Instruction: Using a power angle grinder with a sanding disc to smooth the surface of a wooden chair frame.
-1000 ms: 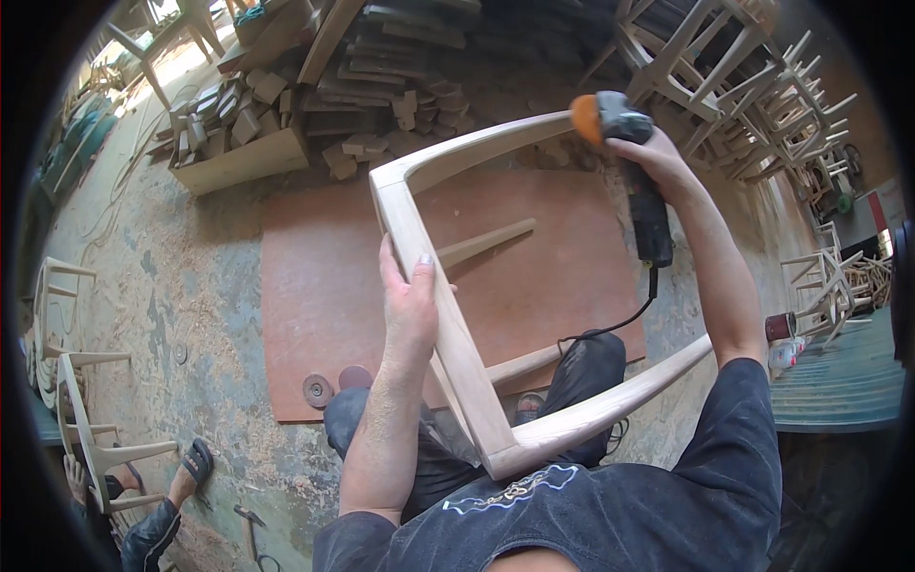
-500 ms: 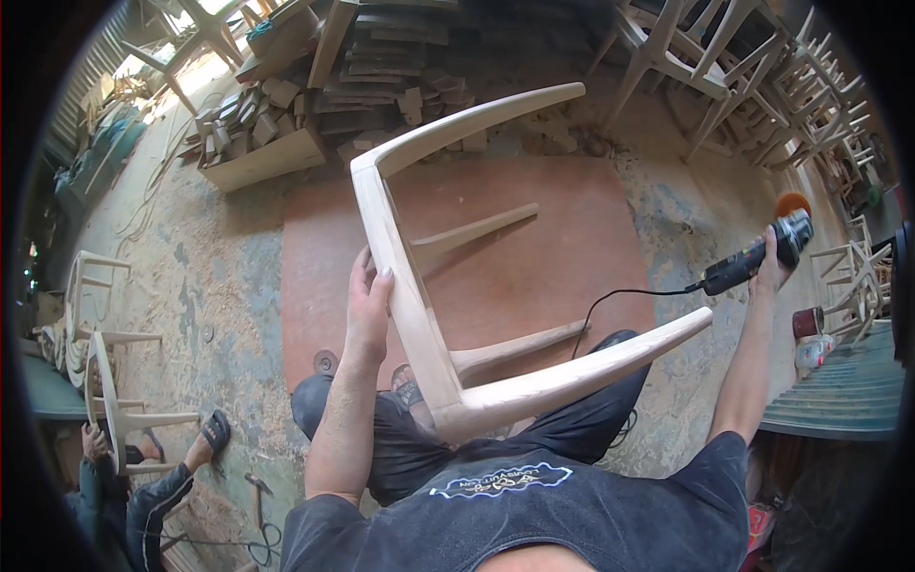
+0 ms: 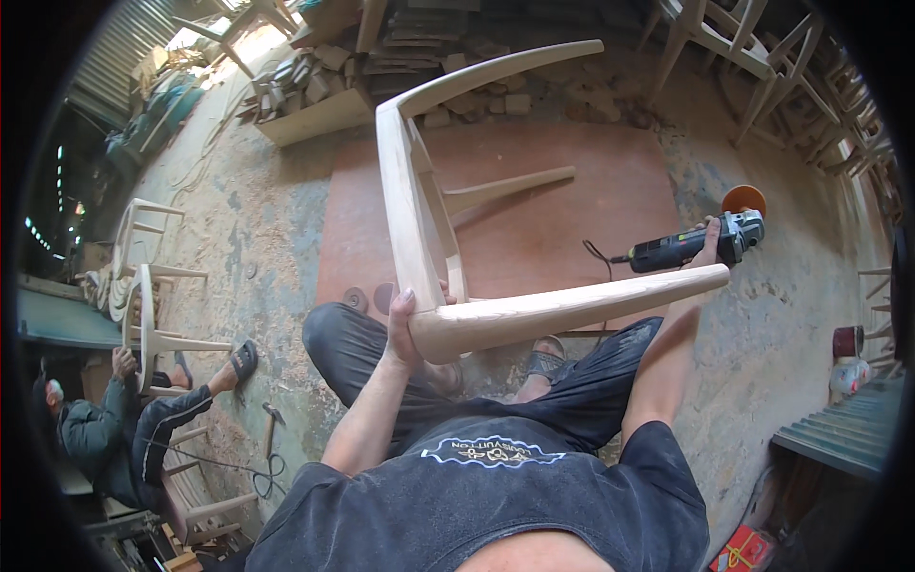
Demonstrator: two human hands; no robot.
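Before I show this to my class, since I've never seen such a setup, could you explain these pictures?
No robot here: these are a person's two bare hands. Every picture comes from a wide camera worn on the head, looking down, so edges bend near the rim. The left hand grips a wooden frame near its corner. The right hand holds a grinder with an orange disc. A reddish board lies on the floor, with small round discs on it. A second person sits at far left.
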